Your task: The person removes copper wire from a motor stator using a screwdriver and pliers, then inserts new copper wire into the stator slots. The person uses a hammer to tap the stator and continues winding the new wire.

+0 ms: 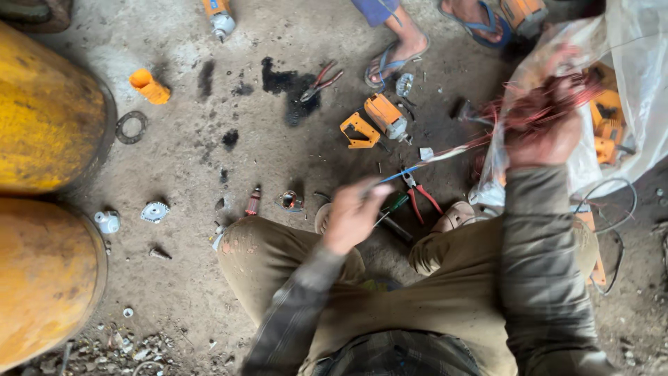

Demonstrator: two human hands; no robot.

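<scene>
Item: bundle of reddish-copper winding wire (550, 104), tangled, being gripped in the closed right hand (546, 143) at the mouth of a clear crumpled plastic bag (626, 42), upper right of the view.

Item: one twisted red-and-white wire strand (452, 154), running tight from the bundle down-left to the left hand (353, 212), which is pinching its end; the hand is blurred.

Person is squatting on a dusty concrete floor (188, 174).

Lying near the left hand: red-handled pliers (419, 195), green-handled screwdriver (393, 207).

Lying further out: orange power-tool motor housing (385, 117), orange handle bracket (360, 131), second red-handled pliers (319, 81) beside a dark oil stain (285, 87).

Standing at left: two yellow metal drums (49, 111).

Top edge: another person's feet in blue sandals (393, 56).
</scene>
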